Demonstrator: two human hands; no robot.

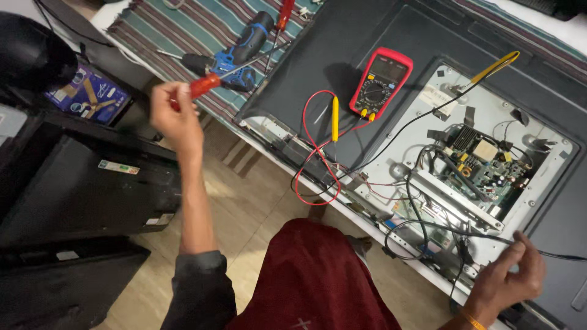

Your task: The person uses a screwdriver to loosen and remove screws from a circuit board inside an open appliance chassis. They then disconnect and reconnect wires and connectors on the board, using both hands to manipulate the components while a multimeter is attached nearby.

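Screwdriver [205, 85] with a red handle sits in the upper left of the frame, clenched in the left hand [176, 116]; its thin shaft runs up and to the right, over the blue cordless drill [235, 55] on the striped cloth [159, 27]. At centre, a red multimeter [379, 82] rests on the opened television back [318, 67], its yellow probe [334, 118] just beside it. At lower right, the right hand [507, 275] pinches a black cable [465, 232] near the green circuit board [483, 162], well apart from the tool.
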